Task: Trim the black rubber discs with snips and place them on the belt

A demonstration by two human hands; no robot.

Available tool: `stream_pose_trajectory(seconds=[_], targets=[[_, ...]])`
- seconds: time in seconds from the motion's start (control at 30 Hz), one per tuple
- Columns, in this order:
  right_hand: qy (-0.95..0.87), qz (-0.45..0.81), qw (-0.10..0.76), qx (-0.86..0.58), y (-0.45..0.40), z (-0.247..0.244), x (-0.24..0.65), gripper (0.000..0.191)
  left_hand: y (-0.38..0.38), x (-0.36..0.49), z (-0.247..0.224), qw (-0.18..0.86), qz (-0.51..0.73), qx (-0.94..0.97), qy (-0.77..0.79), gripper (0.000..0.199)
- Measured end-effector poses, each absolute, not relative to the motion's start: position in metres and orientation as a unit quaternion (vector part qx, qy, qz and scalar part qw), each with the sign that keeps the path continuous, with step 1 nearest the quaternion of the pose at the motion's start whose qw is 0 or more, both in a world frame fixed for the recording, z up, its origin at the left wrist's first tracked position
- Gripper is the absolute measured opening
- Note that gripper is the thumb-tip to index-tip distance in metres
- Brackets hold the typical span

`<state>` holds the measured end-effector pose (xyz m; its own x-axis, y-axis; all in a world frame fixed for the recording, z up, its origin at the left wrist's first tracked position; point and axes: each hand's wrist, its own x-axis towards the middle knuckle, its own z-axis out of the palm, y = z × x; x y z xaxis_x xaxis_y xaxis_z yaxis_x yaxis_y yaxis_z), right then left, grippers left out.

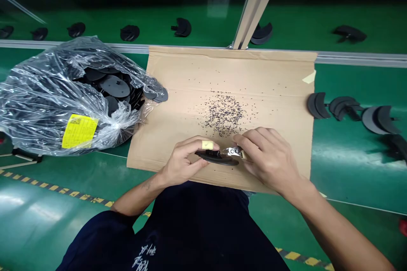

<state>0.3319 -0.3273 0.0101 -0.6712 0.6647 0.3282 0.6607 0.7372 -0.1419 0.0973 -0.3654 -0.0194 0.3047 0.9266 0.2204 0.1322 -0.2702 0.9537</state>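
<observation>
**As the left hand (182, 163) grips a black part (216, 157), steel nippers (233, 151) sit at its end**

The left fingers (193, 147) are curled firmly over the black part, one of them wrapped in yellow tape (207, 145). The right fingers (251, 142) are clenched around the steel nippers, held in the right hand (269, 163), though whether the tool touches the part is hard to tell from here. Both hands are over a brown cardboard sheet (273, 93) strewn with black crumbs (222, 114). To its left slumps a clear plastic bag (38, 110) of black discs (114, 85), with a yellow label (79, 131). To its right, black half-round pieces (345, 106) lie on the green counter (352, 169), and more lie beyond a metal rail (359, 58).
</observation>
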Motion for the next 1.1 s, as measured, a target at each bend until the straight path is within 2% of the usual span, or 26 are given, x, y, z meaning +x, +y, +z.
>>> stream_pose_trajectory(seconds=[0.63,0.73,0.87,0.93,1.1], targets=[[-0.931,-0.098,0.140,-0.322,-0.332,0.015,0.323,0.022,-0.374,0.099,-0.022,0.434,0.465,0.662,0.397,0.022],[-0.934,-0.072,0.137,-0.321,-0.333,0.013,0.325,0.026,-0.376,0.101,-0.023,0.430,0.463,0.663,0.401,0.022],[-0.929,0.056,0.178,-0.320,-0.336,0.004,0.328,0.027,-0.376,0.099,-0.022,0.436,0.449,0.674,0.392,0.018],[-0.920,0.078,0.184,-0.336,-0.336,0.001,0.328,0.025,-0.374,0.096,-0.019,0.425,0.437,0.694,0.383,0.022],[-0.922,-0.047,0.135,-0.359,-0.331,0.003,0.326,0.023,-0.365,0.092,-0.013,0.347,0.354,0.787,0.367,0.036]])
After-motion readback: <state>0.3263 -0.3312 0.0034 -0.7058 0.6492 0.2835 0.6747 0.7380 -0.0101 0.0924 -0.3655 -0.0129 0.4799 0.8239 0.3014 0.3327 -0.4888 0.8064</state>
